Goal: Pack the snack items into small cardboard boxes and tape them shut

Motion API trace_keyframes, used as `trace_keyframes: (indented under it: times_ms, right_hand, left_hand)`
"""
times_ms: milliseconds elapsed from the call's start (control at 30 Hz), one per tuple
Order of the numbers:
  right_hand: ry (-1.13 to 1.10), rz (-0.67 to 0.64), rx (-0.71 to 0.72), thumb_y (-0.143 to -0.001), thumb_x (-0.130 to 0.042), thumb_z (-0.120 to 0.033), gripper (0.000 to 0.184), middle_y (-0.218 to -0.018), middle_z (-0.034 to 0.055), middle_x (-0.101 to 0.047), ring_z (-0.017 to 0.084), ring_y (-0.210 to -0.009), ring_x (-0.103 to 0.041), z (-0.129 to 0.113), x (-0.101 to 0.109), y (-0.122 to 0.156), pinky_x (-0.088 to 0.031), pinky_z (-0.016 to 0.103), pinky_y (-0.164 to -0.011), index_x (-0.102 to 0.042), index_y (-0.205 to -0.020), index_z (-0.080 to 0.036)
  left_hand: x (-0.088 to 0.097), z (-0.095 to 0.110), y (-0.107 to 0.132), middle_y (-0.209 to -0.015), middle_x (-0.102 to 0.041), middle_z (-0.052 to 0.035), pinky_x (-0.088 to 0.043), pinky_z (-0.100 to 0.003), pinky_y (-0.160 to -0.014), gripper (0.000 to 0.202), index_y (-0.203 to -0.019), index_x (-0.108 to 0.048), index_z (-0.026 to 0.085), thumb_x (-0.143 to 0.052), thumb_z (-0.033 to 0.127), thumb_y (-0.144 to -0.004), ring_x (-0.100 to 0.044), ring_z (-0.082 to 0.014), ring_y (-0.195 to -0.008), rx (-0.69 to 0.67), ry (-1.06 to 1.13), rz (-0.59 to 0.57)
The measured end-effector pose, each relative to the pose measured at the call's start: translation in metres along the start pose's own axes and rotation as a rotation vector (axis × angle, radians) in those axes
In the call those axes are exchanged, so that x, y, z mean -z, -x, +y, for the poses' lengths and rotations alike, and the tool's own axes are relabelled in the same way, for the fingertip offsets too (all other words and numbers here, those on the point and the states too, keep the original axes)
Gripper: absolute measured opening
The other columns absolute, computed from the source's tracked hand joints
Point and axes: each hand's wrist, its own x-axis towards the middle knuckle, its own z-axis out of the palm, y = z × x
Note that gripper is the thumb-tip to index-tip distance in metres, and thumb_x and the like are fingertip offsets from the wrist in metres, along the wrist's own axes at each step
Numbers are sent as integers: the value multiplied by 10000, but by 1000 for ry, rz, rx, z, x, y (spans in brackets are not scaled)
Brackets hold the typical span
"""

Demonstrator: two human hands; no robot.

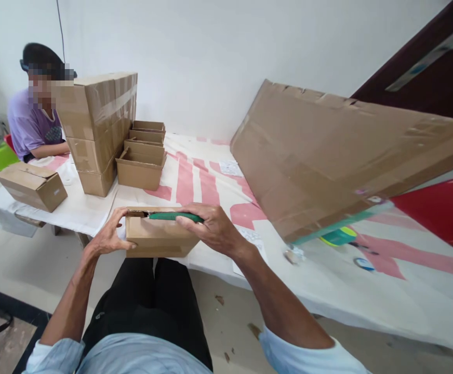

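A small brown cardboard box (157,238) sits at the near edge of the white-and-pink covered table (386,291), in front of my lap. My left hand (109,235) grips its left end, fingers curled round the corner. My right hand (211,226) wraps over its right end and top edge, fingers closed, pressing a dark green flat object (172,216) lying along the box's open top. I cannot make out what the green object is.
Several open small boxes (141,165) and a tall taped carton stack (100,130) stand at the back left. A closed box (34,186) lies left. A big flat cardboard sheet (339,161) leans at right, over a green tape roll (338,237). Another person (35,119) sits far left.
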Motion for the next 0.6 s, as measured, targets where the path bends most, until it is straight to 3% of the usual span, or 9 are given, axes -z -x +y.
trace_keyframes:
  times_ms: [67,167,267,333,400,467,600]
  right_hand:
    - [88,-20,10,-962,-602,-389,275,-945,48,-834,217,-821,-739,3,5,-3,-547,320,-763,-833,-945,-240]
    - [199,43,-55,-933,-647,-424,259,-896,51,-826,225,-773,-720,26,27,9,-530,325,-713,-822,-877,-241]
    - [131,212,-180,-924,-653,-497,305,-814,43,-793,235,-713,-690,65,51,34,-525,340,-659,-814,-866,-244]
    - [90,390,-257,-917,-642,-523,333,-833,43,-786,249,-752,-689,95,50,52,-535,350,-679,-808,-913,-234]
    - [67,488,-325,-887,-642,-545,375,-849,46,-776,250,-775,-675,124,31,68,-540,354,-691,-794,-974,-213]
    - [68,477,-412,-861,-612,-589,449,-821,50,-757,249,-755,-654,150,-2,80,-540,359,-678,-766,-993,-188]
    - [121,396,-538,-832,-571,-628,498,-962,126,-784,303,-890,-682,183,-61,90,-571,449,-815,-731,-1002,-188]
  left_hand:
    - [0,-1,0,-1588,-454,-147,-463,-640,-1155,1025,-1566,-458,324,-937,412,-664,-453,-432,-1485,0,9,2]
    - [1,-4,0,-1646,-400,-165,-452,-631,-1173,1162,-1662,-352,330,-944,421,-666,-416,-444,-1520,-11,35,5]
    - [1,-8,-2,-1679,-374,-173,-460,-628,-1174,1219,-1699,-302,330,-945,435,-669,-387,-462,-1549,-39,38,-1]
    - [1,-9,-4,-1676,-379,-175,-460,-634,-1177,1233,-1707,-290,327,-946,436,-670,-384,-465,-1554,-53,30,-4]
    - [1,-9,-5,-1672,-382,-178,-454,-644,-1185,1255,-1715,-273,325,-953,449,-667,-384,-465,-1555,-57,20,-8]
    - [1,-6,-6,-1677,-375,-185,-444,-655,-1193,1278,-1720,-259,324,-964,487,-666,-380,-467,-1559,-60,12,-13]
    - [3,-2,-4,-1712,-337,-192,-416,-659,-1219,1232,-1727,-243,329,-923,586,-732,-351,-460,-1587,-50,16,-31]
